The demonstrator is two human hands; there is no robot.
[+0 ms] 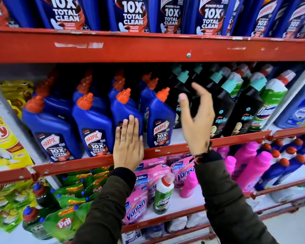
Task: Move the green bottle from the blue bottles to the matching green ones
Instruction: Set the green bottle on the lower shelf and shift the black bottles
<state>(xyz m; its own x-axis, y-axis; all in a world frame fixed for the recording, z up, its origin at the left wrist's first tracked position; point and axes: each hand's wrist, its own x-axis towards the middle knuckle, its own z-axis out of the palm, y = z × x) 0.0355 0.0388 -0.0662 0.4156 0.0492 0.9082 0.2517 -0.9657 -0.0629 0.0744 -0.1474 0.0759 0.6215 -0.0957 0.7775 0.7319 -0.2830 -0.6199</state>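
Dark sleeves [109,205]; left hand [128,147] flat on blue bottles [93,120], right hand [197,118] open.

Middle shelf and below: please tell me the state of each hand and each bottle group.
Left hand: open, flat against a blue bottle.
Right hand: open, empty, raised.
Blue bottles: upright, capped.
Black bottles: upright, capped.
Green bottle: upright beside black bottles.
Lower green bottle: tilted among pink pouches.

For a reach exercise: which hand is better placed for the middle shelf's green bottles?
Right. The right hand is open before the black bottles, nearer the green bottles; the left hand presses a blue bottle.
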